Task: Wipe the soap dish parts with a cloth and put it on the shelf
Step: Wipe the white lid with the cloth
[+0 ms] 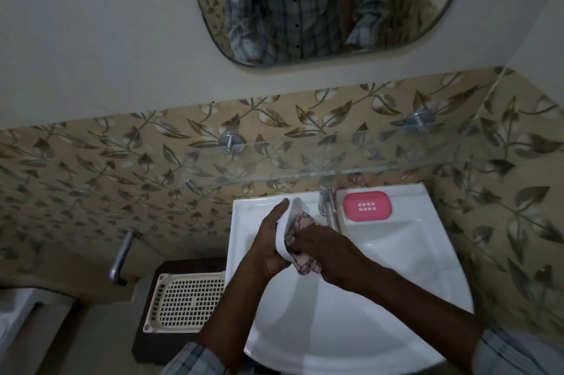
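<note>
Over the white basin (381, 298), my left hand (268, 240) holds the white soap dish tray (290, 222) on edge, fingers stretched along its back. My right hand (329, 249) grips a patterned pink cloth (300, 225) and presses it into the tray's hollow. More of the cloth hangs below the tray. The pink slotted soap dish part (367, 205) lies flat on the basin's back right ledge, beside the tap (328, 203). A glass shelf (305, 173) runs along the tiled wall just above the basin.
Two metal brackets (232, 141) hold the shelf to the leaf-patterned tiles. A cream perforated tray (186, 301) sits on a dark stand left of the basin. A metal pipe (122, 255) juts from the wall further left. A mirror (320, 2) hangs above.
</note>
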